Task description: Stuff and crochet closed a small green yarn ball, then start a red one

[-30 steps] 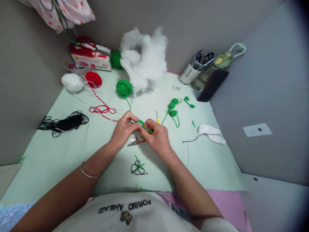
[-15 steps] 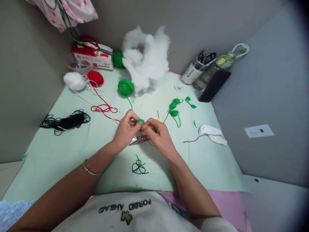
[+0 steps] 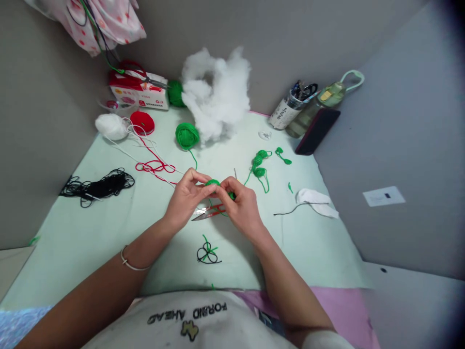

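Between my fingertips is a small green crocheted piece, mostly covered by the fingers. My left hand is closed in a pinch on its left side. My right hand pinches it from the right, and a bit of green shows under the curled fingers. A green strand hangs down from the piece. Just below the hands lie red-handled thread snips on the pale green cloth. Nearer to me rests a loop of black yarn with green snippets.
Behind stand a green yarn ball, white stuffing and a tissue box. Black yarn, white yarn and red yarn lie left. Right are green crocheted pieces, a pen cup, a bottle and a phone.
The view has shifted slightly. Both hands stay together on the green piece, with small finger movements; more of the snips now shows beneath them.
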The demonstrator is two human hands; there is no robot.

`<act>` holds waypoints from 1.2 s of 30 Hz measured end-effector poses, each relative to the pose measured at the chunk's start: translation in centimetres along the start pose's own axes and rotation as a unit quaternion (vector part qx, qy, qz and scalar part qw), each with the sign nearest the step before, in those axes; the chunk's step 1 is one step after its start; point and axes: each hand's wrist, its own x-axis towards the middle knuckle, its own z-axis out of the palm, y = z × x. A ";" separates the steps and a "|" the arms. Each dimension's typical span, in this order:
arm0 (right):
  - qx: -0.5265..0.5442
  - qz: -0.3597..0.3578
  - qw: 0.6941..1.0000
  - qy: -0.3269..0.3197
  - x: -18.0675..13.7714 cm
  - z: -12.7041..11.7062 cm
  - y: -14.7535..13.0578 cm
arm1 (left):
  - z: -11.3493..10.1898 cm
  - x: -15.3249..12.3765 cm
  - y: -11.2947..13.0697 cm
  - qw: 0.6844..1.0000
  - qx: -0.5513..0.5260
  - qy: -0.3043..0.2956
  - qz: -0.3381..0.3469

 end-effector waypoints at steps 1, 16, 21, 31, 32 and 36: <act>-0.007 -0.018 1.000 -0.018 -0.2 -0.1 -0.3 | -0.1 0.1 0.0 1.000 0.000 0.005 0.006; 0.031 -0.097 0.995 -0.008 -1.4 1.5 -1.2 | 0.1 -0.6 1.3 0.996 -0.009 0.019 0.087; 0.130 -0.032 0.990 -0.054 0.0 -0.7 -0.8 | -0.3 -0.6 1.9 0.994 0.050 0.013 0.096; 0.352 0.094 0.925 -0.108 0.6 -0.1 0.0 | -0.7 -0.5 0.4 0.943 0.191 -0.057 0.268; 0.356 0.093 0.924 -0.104 0.6 0.0 0.1 | -0.7 -0.5 0.3 0.939 0.197 -0.062 0.275; 0.363 0.082 0.924 -0.090 0.6 0.4 0.4 | -0.9 -0.6 0.2 0.945 0.212 -0.063 0.241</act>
